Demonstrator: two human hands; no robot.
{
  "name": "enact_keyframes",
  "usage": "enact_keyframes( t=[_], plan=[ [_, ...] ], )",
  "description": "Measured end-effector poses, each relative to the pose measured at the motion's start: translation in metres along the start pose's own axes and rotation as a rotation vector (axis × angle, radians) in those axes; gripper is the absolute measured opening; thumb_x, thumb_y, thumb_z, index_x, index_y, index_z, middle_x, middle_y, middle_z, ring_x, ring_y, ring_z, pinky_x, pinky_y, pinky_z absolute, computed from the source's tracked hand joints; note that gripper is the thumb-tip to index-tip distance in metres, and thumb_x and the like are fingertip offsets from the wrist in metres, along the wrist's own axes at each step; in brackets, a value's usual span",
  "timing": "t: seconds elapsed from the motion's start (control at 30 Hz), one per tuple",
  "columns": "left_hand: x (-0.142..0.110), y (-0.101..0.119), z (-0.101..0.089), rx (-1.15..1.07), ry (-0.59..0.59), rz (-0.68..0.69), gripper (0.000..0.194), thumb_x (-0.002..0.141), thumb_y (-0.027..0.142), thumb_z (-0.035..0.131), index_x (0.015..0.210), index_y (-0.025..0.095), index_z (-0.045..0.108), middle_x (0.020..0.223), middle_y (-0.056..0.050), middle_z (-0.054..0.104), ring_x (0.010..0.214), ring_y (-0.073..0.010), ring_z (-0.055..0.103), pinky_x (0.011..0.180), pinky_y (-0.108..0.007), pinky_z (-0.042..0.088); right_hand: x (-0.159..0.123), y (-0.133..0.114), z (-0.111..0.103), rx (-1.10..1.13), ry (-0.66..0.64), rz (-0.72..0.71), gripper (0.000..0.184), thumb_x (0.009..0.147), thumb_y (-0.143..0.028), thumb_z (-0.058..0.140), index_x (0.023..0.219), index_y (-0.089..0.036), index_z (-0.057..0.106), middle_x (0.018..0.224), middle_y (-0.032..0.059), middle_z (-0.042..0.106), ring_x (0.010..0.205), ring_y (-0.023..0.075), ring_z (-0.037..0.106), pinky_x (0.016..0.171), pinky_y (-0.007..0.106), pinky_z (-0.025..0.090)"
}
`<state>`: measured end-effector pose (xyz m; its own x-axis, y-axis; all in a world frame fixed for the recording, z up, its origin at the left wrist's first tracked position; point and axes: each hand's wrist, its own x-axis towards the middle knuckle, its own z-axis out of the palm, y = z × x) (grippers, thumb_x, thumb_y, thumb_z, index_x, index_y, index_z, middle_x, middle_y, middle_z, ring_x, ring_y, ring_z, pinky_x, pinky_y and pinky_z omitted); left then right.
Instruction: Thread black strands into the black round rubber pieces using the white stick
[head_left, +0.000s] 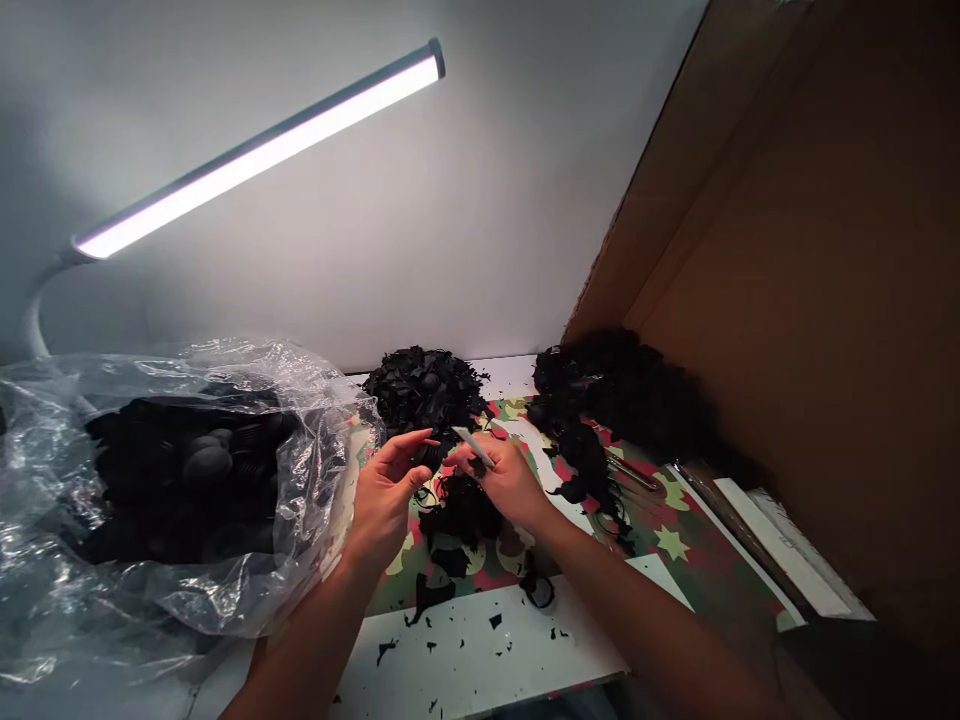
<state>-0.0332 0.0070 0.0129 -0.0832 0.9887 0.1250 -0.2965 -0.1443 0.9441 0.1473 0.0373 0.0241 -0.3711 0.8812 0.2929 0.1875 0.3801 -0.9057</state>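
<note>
My left hand (384, 492) is curled around a small black ribbed part (427, 455), with the thumb below it and the fingers above. In my right hand (511, 482) is a flat grey blade (474, 446), its tip angled up and to the left, close to the black part. A heap of black scraps and thin curled trimmings (459, 515) lies right beneath both hands on a patterned camouflage-style sheet (671, 545).
To the left, a clear plastic bag (304, 480) holds many black parts. Black scrap piles stand at the back (424, 390) and right (637, 390). A lit tube lamp (262, 150) hangs above. Cardboard (810, 250) walls the right side; a white strip (780, 545) lies beside it.
</note>
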Motion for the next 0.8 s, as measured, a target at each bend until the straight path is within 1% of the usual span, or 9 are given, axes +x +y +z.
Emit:
enact_keyframes(
  t=[0.07,0.13,0.2,0.27,0.33,0.5,0.57,0.67,0.8],
  plan=[
    [-0.001,0.001,0.0,0.084,-0.023,0.01,0.044,0.074,0.032,0.084,0.116,0.022,0.073,0.109,-0.007,0.074,0.103,-0.0216,0.067,0.088,-0.028,0.052,-0.002,-0.001,0.003,0.124,-0.032,0.08,0.034,0.097,-0.042,0.053,0.083,-0.018,0.072,0.074,0.0018,0.067,0.071,0.0159,0.06,0.067,0.027,0.045],
    [-0.002,0.002,0.0,0.147,-0.031,0.034,0.04,0.076,0.031,0.082,0.115,0.022,0.074,0.112,-0.008,0.073,0.107,-0.0229,0.066,0.09,-0.03,0.053,-0.004,-0.002,0.005,0.18,-0.035,0.14,0.024,0.093,-0.036,0.056,0.09,-0.019,0.071,0.075,0.0007,0.066,0.07,0.0153,0.059,0.064,0.026,0.044],
    [-0.003,0.004,0.001,0.177,-0.032,0.04,0.036,0.078,0.03,0.08,0.113,0.023,0.074,0.113,-0.007,0.073,0.108,-0.0229,0.066,0.09,-0.03,0.053,-0.005,-0.002,0.005,0.156,0.002,0.145,0.016,0.089,-0.029,0.058,0.093,-0.02,0.071,0.081,0.001,0.066,0.073,0.0156,0.059,0.065,0.026,0.045],
    [-0.004,0.005,0.002,0.185,-0.035,0.017,0.034,0.079,0.029,0.08,0.112,0.023,0.074,0.113,-0.006,0.073,0.105,-0.0219,0.067,0.088,-0.03,0.055,-0.004,-0.003,0.004,0.09,0.061,0.121,0.015,0.087,-0.026,0.057,0.091,-0.02,0.07,0.086,0.0021,0.066,0.077,0.0164,0.06,0.067,0.027,0.045],
    [-0.005,0.007,0.004,0.196,-0.043,-0.006,0.033,0.079,0.028,0.08,0.11,0.023,0.073,0.113,-0.006,0.074,0.101,-0.0211,0.069,0.085,-0.029,0.055,-0.003,-0.006,0.002,0.081,0.079,0.13,0.017,0.09,-0.03,0.057,0.087,-0.019,0.07,0.083,0.0024,0.065,0.077,0.0166,0.059,0.068,0.028,0.044],
    [-0.008,0.009,0.007,0.256,-0.051,-0.019,0.031,0.075,0.026,0.082,0.105,0.021,0.076,0.106,-0.006,0.075,0.092,-0.0199,0.068,0.079,-0.028,0.055,-0.003,-0.015,0.002,0.245,-0.006,0.207,0.029,0.09,-0.043,0.062,0.074,-0.019,0.065,0.071,-0.0003,0.063,0.07,0.0149,0.056,0.068,0.027,0.042],
    [-0.009,0.008,0.007,0.211,-0.032,-0.034,0.029,0.075,0.026,0.083,0.102,0.021,0.077,0.104,-0.006,0.076,0.09,-0.0196,0.068,0.077,-0.027,0.055,-0.004,-0.015,0.004,0.324,-0.015,0.227,0.032,0.089,-0.045,0.065,0.071,-0.018,0.065,0.068,-0.0013,0.06,0.064,0.0128,0.051,0.064,0.026,0.039],
    [-0.009,0.006,0.008,0.023,-0.023,-0.074,0.029,0.073,0.029,0.085,0.099,0.021,0.077,0.103,-0.006,0.076,0.089,-0.0186,0.068,0.075,-0.025,0.054,-0.006,-0.014,0.006,0.454,-0.03,0.259,0.038,0.09,-0.05,0.064,0.07,-0.018,0.065,0.065,-0.0018,0.057,0.056,0.0098,0.041,0.056,0.026,0.031],
    [-0.009,0.005,0.011,-0.147,-0.004,-0.127,0.032,0.069,0.032,0.088,0.097,0.021,0.077,0.102,-0.007,0.077,0.091,-0.0187,0.068,0.078,-0.025,0.054,-0.007,-0.014,0.008,0.545,-0.036,0.296,0.04,0.088,-0.053,0.067,0.072,-0.017,0.066,0.064,-0.0015,0.056,0.053,0.0087,0.033,0.051,0.026,0.023]
  ],
)
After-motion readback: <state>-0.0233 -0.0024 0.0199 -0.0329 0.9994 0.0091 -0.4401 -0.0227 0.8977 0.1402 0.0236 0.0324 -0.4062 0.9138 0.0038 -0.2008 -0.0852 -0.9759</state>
